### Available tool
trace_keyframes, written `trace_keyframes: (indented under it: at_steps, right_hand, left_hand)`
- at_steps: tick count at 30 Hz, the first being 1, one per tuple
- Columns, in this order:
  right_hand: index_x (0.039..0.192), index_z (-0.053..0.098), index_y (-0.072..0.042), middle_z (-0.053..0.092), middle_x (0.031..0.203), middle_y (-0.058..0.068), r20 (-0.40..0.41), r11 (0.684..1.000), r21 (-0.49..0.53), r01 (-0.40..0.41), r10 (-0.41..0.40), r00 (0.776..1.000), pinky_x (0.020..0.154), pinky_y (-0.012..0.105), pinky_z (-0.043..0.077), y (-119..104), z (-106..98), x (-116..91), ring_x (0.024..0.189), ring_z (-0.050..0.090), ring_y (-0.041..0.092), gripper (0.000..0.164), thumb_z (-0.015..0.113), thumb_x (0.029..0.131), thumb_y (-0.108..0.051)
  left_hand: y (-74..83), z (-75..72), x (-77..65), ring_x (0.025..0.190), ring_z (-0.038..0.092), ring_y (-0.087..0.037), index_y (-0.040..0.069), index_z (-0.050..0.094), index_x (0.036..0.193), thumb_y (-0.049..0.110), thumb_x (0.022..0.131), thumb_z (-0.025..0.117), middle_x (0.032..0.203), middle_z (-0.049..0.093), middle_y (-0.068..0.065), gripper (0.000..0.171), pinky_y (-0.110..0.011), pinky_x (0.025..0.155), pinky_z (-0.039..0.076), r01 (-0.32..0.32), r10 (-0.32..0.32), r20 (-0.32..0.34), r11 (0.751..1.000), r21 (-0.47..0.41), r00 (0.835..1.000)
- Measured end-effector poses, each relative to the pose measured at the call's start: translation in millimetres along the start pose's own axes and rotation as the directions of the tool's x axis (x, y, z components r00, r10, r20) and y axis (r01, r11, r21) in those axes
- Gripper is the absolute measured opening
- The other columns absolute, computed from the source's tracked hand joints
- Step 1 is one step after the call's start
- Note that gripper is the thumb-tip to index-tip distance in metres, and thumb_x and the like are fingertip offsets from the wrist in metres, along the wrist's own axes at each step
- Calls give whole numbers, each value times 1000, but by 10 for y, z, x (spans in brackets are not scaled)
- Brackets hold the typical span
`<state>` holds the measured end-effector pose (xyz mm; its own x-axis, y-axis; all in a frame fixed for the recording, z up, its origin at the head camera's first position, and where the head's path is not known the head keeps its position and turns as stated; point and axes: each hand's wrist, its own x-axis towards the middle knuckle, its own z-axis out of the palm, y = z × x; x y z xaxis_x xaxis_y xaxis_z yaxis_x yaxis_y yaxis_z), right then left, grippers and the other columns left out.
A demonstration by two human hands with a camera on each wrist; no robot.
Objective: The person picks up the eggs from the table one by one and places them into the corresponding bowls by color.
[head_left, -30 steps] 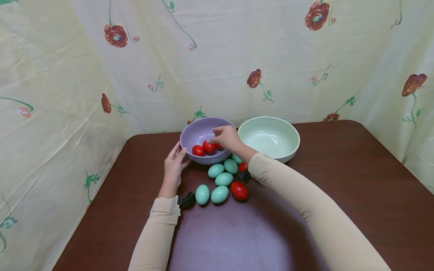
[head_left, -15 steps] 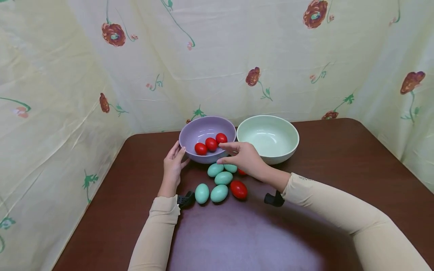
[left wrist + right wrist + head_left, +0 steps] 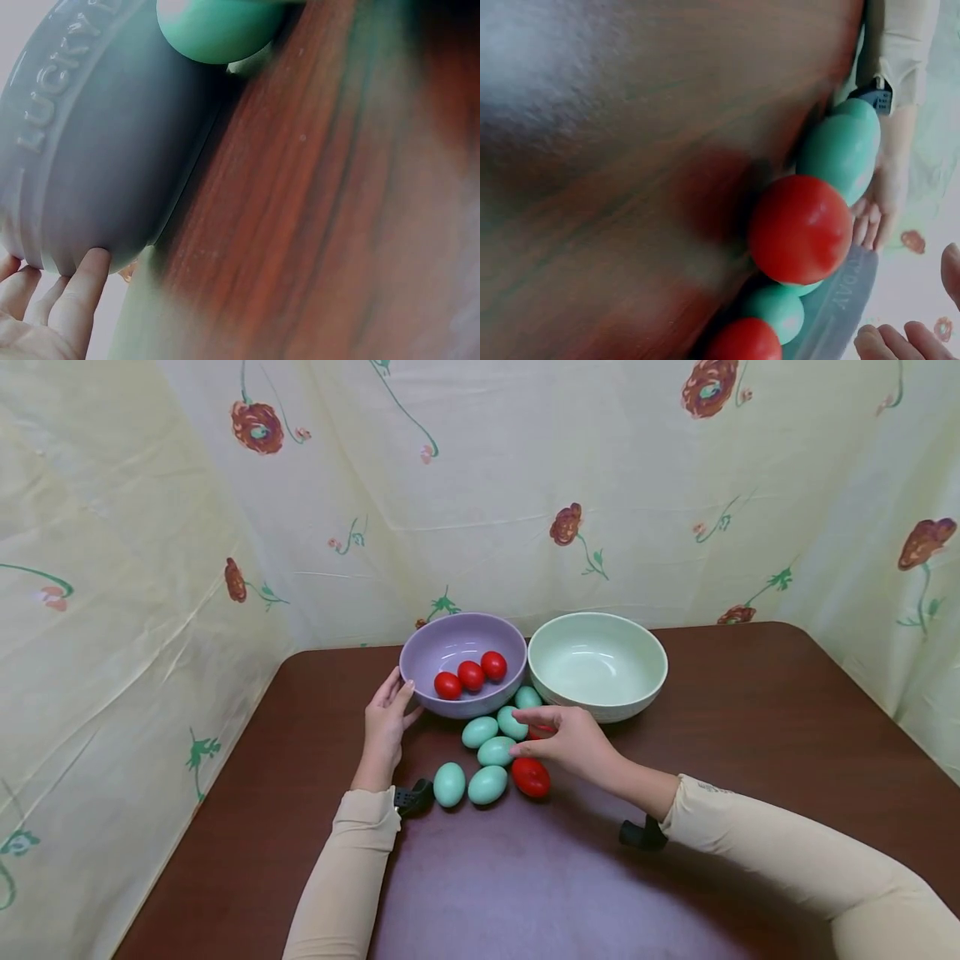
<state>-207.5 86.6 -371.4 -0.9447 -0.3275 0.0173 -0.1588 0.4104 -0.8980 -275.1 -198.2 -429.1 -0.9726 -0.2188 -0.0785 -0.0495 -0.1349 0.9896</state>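
The purple bowl (image 3: 431,643) holds three red eggs (image 3: 470,676). My left hand (image 3: 386,723) rests against the bowl's left side; in the left wrist view its fingertips (image 3: 94,259) touch the outer wall. My right hand (image 3: 573,742) is over the loose eggs, thumb and fingers apart with nothing between them. Below it lies a red egg (image 3: 531,777); another red egg (image 3: 540,732) is partly hidden behind the fingers. Several mint-green eggs (image 3: 487,785) lie in front of the bowls. The right wrist view shows the near red egg (image 3: 801,229) large among green eggs (image 3: 840,154).
A pale green bowl (image 3: 598,660) with nothing in it stands to the right of the purple one, close against it. Both are near the back edge of the dark brown table (image 3: 735,710). A flowered curtain (image 3: 465,527) hangs behind and along the sides.
My right hand has withdrawn from the purple bowl, moving right and toward me over the loose eggs. Three red eggs now show fully in the bowl. The left hand stays at its side.
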Motion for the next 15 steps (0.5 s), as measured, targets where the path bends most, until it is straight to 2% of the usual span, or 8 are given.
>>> trace_keyframes:
  at_steps: [3,7,15]
  right_hand:
    - [129,66,-4,70,126,14,3,1000,-12,17,-17,1000,103,42,52,68,1,-25,123,63,30,54,84,80,-19]
    - [128,66,0,69,126,18,23,1000,29,6,-6,1000,103,41,52,160,-5,-60,122,63,34,53,83,81,-15]
    - [127,65,3,69,123,21,50,997,57,-55,52,997,97,38,56,274,-3,-137,117,66,35,49,80,82,-13]
  left_hand:
    - [0,4,-4,140,48,-21,22,40,153,29,99,61,161,36,-3,58,-44,104,50,0,0,2,1000,2,1000]
    - [-1,5,-4,140,48,-21,22,41,153,29,99,61,161,36,-2,58,-44,104,50,4,-4,1,1000,3,1000]
    - [0,4,6,140,49,-21,23,40,153,30,99,61,161,36,-1,58,-44,104,50,8,-8,3,1000,8,1000]
